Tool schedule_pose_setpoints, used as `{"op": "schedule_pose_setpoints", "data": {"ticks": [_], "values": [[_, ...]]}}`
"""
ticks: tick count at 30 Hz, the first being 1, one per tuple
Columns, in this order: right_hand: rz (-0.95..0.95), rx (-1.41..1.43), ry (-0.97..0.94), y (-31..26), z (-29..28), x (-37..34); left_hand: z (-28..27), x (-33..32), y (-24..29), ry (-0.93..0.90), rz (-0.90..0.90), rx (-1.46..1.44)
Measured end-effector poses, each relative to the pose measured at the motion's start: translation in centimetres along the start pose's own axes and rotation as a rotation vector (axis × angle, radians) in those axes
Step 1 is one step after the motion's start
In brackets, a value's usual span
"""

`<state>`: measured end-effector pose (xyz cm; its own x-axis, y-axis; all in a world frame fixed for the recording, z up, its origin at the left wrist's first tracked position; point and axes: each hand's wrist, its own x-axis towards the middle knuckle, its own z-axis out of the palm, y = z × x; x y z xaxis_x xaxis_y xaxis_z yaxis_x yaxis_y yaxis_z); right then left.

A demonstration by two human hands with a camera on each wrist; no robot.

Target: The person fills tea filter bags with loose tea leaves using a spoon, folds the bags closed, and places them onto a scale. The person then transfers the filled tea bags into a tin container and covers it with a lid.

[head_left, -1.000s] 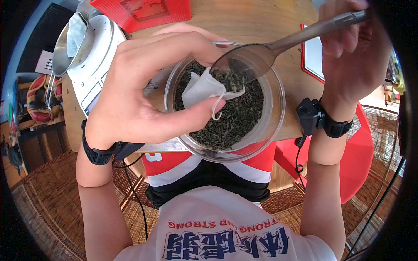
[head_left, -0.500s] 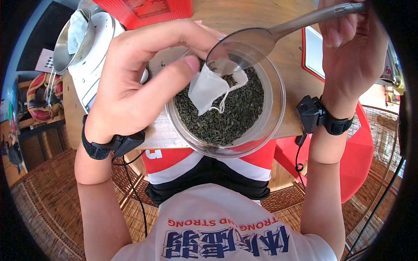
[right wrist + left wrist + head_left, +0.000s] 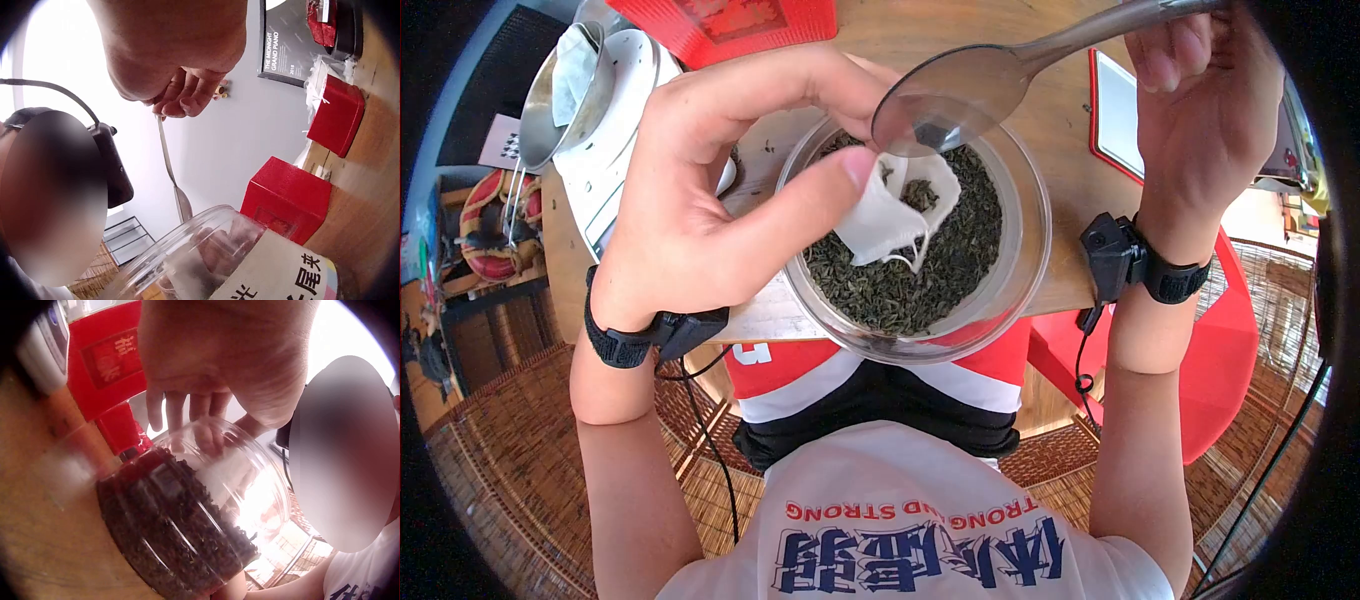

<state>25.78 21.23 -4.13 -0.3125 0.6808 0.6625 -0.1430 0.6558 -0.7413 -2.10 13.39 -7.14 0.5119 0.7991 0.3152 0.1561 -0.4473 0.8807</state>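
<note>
A small white pouch [image 3: 885,222] with a string stands with its mouth open over dark dried leaves [image 3: 900,298] in a clear round tub [image 3: 1045,220]; some leaves show inside it. My left hand [image 3: 710,190] holds the pouch's left edge at the thumb, its other fingertips partly hidden behind the spoon. The right hand [image 3: 1208,125] grips the handle of a translucent grey spoon [image 3: 970,90], whose bowl hangs above the pouch mouth. In the right wrist view, fingertips of the right hand [image 3: 178,69] pinch the spoon handle [image 3: 165,147].
A white scale [image 3: 625,110] carries a metal bowl [image 3: 542,130] with another white pouch [image 3: 576,78] at the left. Behind the tub stands a red box [image 3: 730,25]; a red-edged white item [image 3: 1118,115] lies at the right. Cables hang from both wrist cameras.
The spoon has lifted up and away from the pouch. My left thumb has shifted from the pouch's front to its upper left edge, and the pouch mouth shows wider.
</note>
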Motion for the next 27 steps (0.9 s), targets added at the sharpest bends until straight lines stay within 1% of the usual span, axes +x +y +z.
{"op": "schedule_pose_setpoints", "data": {"ticks": [1,3,7,9,13,15,16,17,19,20,22,23,25,26,27], "values": [[0.000,-0.001,-0.001,0.1,0.1,0.0,0.0,0.0,0.0,0.001,0.000,-0.001],[-0.052,-0.070,0.093,0.3,0.6,-0.1,-0.1,0.0,0.0,-0.023,0.015,0.034],[-0.004,-0.036,0.032,-0.4,0.6,0.1,-0.1,0.1,0.2,-0.034,-0.005,0.045],[-0.214,-0.133,0.024,-0.6,1.6,0.2,0.1,0.1,-0.6,0.015,0.074,0.041],[-0.207,-0.144,0.041,0.1,0.9,-0.2,-0.2,0.5,-0.8,-0.015,0.132,0.061],[-0.081,-0.359,0.069,0.4,1.8,-0.7,-0.5,0.6,-0.7,-0.062,0.114,0.089],[-0.080,-0.181,-0.052,0.4,2.6,-1.1,-0.4,0.6,-0.8,-0.063,0.114,0.087],[-0.040,-0.285,-0.118,0.0,2.7,-1.5,-0.3,0.6,-1.0,-0.046,0.129,0.069],[0.088,-0.098,-0.079,0.6,3.8,-2.1,-0.3,0.6,-1.0,-0.029,0.145,0.051],[0.089,-0.097,-0.081,0.4,3.9,-2.2,-0.4,0.5,-0.9,-0.035,0.130,0.084],[0.332,-0.001,-0.174,-0.3,4.1,-2.3,-0.5,0.4,-0.8,-0.039,0.113,0.116],[0.333,-0.001,-0.174,-0.6,4.2,-2.2,-0.5,0.4,-0.8,-0.042,0.110,0.130],[0.472,0.019,-0.267,-1.1,4.4,-1.9,-0.4,0.4,-0.9,-0.044,0.109,0.143],[0.473,-0.093,-0.319,-1.1,4.0,-1.8,-0.3,0.4,-0.9,-0.035,0.103,0.122],[0.472,-0.094,-0.320,-1.1,4.2,-1.7,-0.3,0.3,-0.9,-0.026,0.098,0.101]]}}
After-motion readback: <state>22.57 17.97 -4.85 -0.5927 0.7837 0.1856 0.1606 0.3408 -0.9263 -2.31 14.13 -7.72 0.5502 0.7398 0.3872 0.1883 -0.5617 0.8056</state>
